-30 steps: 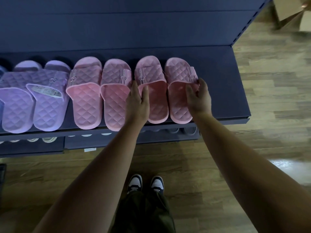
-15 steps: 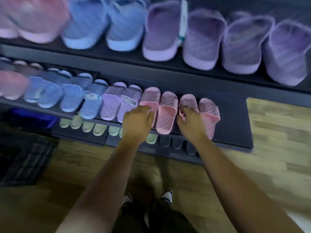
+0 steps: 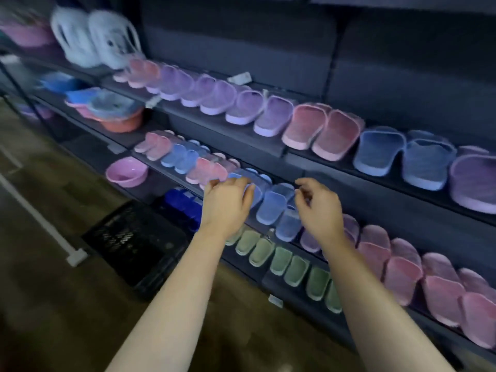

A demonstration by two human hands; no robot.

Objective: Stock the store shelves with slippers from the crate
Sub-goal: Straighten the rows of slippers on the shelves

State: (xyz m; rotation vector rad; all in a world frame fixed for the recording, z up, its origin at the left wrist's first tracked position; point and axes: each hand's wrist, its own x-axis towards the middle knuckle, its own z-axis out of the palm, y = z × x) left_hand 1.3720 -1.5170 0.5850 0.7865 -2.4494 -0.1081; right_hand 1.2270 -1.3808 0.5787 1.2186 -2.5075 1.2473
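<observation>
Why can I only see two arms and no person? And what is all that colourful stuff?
The camera sits on the person's head and looks down, so you see only their own arms. This is the only view. The left hand and right hand reach towards blue slippers on the shelves. Both hands look empty, though the picture is blurry. Purple slippers, pink slippers and green slippers sit in rows. A black crate stands on the floor.
</observation>
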